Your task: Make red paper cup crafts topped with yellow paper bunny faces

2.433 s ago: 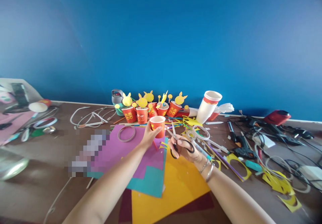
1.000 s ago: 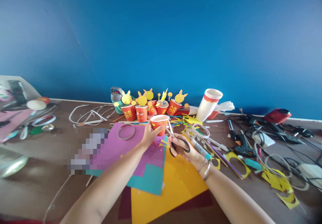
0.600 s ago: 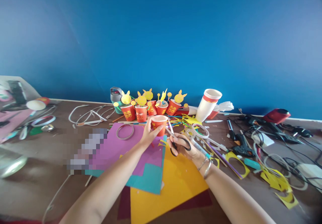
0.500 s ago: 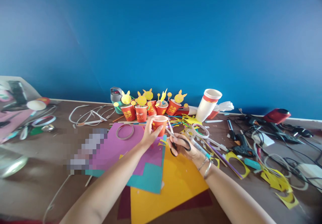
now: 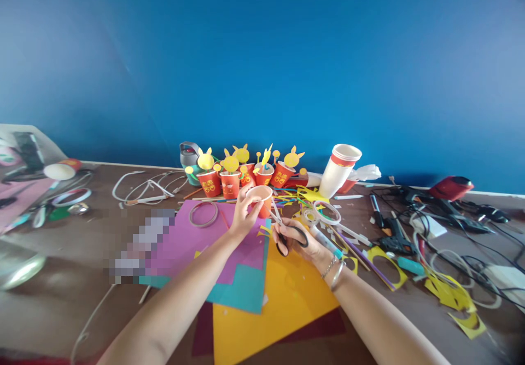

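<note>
My left hand (image 5: 245, 215) is closed around a red paper cup (image 5: 266, 207), its pale inside tilted toward me. In my right hand (image 5: 301, 239) is a pair of scissors (image 5: 281, 249) with black handles, my fingers through the loops. The blades point up and left and meet the cup's right side; whether they touch or cut it I cannot tell. Under both hands lie a purple sheet (image 5: 188, 255), a teal sheet (image 5: 246, 294) and an orange-yellow sheet (image 5: 283, 310). Yellow paper scraps (image 5: 264, 231) lie just below the cup.
Several red cups with yellow paper figures (image 5: 209, 183) line the wall. Right of them stands a tall stack of white cups (image 5: 334, 176). Tape rolls (image 5: 327, 212), a glue gun (image 5: 396, 238) and tangled cables cover the right side. Another tape roll (image 5: 204, 215) lies on the purple sheet.
My left hand has turned the cup, so its opening faces me more. The scissor blades have come closer together and swung left against the cup's side.
</note>
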A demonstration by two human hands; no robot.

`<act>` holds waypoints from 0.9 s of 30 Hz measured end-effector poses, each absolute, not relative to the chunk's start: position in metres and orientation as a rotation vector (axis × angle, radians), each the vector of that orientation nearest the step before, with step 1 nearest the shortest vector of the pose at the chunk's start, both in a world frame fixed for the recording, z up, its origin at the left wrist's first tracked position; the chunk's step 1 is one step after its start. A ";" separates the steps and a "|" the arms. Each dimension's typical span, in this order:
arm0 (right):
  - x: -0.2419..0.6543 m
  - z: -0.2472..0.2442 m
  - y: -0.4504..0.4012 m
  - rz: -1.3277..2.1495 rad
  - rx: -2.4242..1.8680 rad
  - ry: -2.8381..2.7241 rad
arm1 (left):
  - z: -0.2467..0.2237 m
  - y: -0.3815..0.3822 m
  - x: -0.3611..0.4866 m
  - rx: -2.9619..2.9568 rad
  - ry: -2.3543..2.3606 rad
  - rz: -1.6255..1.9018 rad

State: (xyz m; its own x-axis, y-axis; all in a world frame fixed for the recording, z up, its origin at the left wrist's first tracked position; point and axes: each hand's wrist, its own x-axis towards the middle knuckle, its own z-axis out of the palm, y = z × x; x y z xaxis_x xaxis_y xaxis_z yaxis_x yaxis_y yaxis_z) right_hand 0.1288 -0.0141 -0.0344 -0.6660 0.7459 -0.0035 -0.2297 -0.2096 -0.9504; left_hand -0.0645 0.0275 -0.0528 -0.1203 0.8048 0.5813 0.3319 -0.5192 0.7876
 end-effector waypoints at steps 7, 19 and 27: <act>0.127 -0.037 -0.015 1.905 -0.643 -1.438 | -0.058 0.031 -0.065 1.831 1.270 1.709; 0.127 -0.036 -0.015 1.898 -0.622 -1.417 | -0.063 0.034 -0.066 1.890 1.327 1.729; 0.127 -0.035 -0.015 1.921 -0.631 -1.398 | -0.065 0.035 -0.066 1.968 1.341 1.745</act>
